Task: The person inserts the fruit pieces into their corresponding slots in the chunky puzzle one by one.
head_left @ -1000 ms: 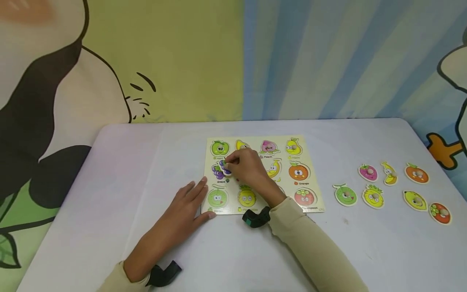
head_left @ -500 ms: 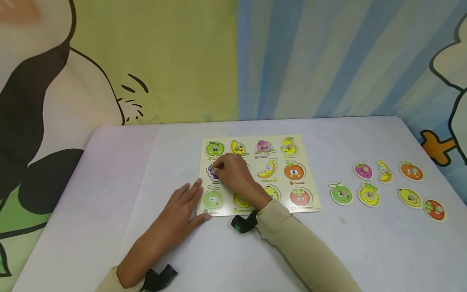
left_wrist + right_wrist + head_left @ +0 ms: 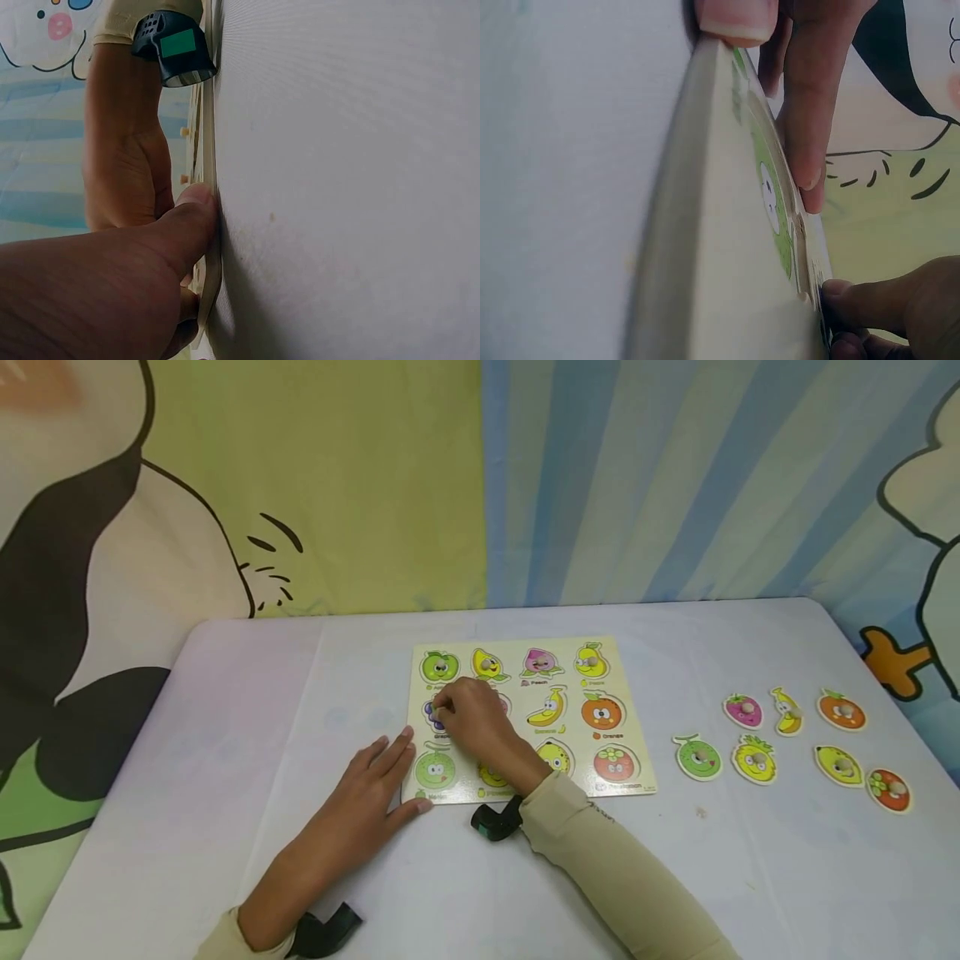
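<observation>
On the white table lies a cream fruit puzzle board [image 3: 573, 731]. My right hand [image 3: 480, 718] reaches across it and pinches the purple grape piece [image 3: 429, 714] at the grape spot, thumb and fingertips low against the board. Part of that piece is hidden under the fingers. At the board's left edge, my left hand [image 3: 367, 806] rests with its fingers straight. In the left wrist view the left thumb [image 3: 196, 196] lies on the board's edge. The right wrist view has the right fingertips [image 3: 836, 289] close to the board's surface, beyond the printed green melon [image 3: 769, 195].
To the right lie several loose pieces: strawberry [image 3: 743, 711], banana [image 3: 787, 714], orange [image 3: 842, 711], melon [image 3: 698, 757], pineapple [image 3: 755, 762], lemon [image 3: 839, 766] and a red persimmon-like one [image 3: 889, 790]. Apple [image 3: 439, 667], mango [image 3: 488, 665], peach [image 3: 540, 662] and pear [image 3: 592, 661] pieces sit along the board's back row.
My right hand has moved slightly left and down with the grape piece, which went from overlapping the printed grapes to lying over them. The left hand stays at the board's edge.
</observation>
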Motion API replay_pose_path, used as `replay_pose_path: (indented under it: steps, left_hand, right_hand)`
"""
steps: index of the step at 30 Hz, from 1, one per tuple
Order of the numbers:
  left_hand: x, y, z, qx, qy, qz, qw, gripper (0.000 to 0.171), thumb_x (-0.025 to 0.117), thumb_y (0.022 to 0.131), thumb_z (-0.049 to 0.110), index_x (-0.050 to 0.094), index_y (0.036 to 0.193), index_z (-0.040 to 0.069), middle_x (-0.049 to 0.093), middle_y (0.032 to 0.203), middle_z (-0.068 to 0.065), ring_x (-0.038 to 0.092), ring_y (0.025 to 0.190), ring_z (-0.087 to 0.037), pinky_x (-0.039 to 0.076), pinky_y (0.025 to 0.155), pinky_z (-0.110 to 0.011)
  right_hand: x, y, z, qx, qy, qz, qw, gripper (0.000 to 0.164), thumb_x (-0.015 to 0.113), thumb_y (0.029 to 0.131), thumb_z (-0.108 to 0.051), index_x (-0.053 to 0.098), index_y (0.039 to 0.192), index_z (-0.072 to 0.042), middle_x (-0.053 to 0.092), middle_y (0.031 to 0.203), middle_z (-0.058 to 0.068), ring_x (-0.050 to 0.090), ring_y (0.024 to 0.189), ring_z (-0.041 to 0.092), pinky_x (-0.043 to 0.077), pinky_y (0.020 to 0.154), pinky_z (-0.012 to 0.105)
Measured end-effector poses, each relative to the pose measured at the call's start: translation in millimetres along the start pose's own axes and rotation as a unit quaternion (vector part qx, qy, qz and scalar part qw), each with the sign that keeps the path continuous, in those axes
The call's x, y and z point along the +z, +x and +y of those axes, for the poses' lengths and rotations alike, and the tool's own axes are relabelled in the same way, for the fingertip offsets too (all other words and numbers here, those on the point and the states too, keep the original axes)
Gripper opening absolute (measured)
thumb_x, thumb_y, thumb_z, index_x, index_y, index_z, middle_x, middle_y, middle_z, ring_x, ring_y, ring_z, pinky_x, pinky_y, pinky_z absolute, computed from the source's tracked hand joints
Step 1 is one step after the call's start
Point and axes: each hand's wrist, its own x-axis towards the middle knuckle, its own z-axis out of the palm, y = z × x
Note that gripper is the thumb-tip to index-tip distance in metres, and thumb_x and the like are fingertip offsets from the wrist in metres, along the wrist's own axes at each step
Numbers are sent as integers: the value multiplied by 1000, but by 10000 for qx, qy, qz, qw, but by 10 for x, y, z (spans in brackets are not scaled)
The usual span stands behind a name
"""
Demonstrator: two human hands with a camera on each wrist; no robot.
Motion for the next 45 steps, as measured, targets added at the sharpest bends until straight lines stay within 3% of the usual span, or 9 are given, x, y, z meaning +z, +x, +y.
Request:
replay_pose_path:
  steps: [23,30,37,45]
  left_hand:
    - [20,2,2,-38,36,15,10000,81,75,85,38,39,146,-2,29,157,-12,30,137,-42,33,107,-53]
    - [-7,-8,7,-52,104,17,9999,82,74,86,39,39,147,-2,29,157,-12,30,137,-42,32,108,-53]
    - [-20,-15,16,-94,45,-44,9999,81,74,86,38,38,147,-3,28,157,-12,29,138,-42,30,109,-53]
    - [5,0,33,-141,57,-5,9999,83,76,84,38,39,147,-1,28,157,-11,29,138,-41,32,108,-53]
  right_hand:
    - [9,-29,-11,259,253,-51,9993,10,71,89,-7,75,98,-4,67,95,2,59,87,12,49,78,27]
    - [-67,-61,26,359,567,41,9977,16,74,88,-13,73,102,-7,64,90,-1,57,79,10,49,69,23]
    - [-183,-91,133,348,1044,264,9936,16,75,87,-13,73,102,-6,66,91,-1,60,79,10,51,69,23]
    - [-374,-156,300,513,1146,487,9909,16,74,86,-8,73,102,-4,66,96,3,60,82,15,52,73,27]
